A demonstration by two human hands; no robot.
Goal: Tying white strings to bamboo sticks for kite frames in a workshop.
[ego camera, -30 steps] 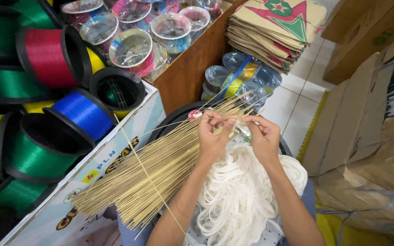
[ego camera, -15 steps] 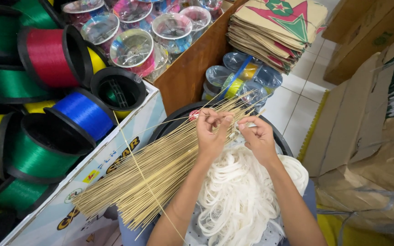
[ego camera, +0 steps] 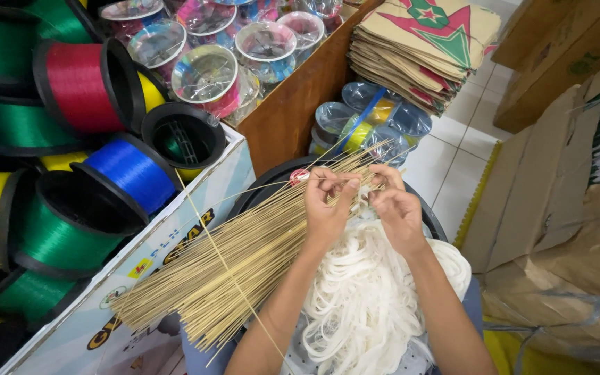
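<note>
Head view: we see the left hand (ego camera: 326, 212) and the right hand (ego camera: 398, 214) close together over a round black tub (ego camera: 258, 191). Both hands pinch the upper end of a bundle of thin bamboo sticks (ego camera: 230, 267), fingers closed on the stick tips. The bundle fans down and left from the hands across the tub rim onto a printed cardboard box (ego camera: 175, 236). A heap of white string loops (ego camera: 369, 305) lies below the hands, between the forearms. Spools of coloured line (ego camera: 92, 87) fill the box at left. Stacked paper kites (ego camera: 425, 48) lie at upper right.
</note>
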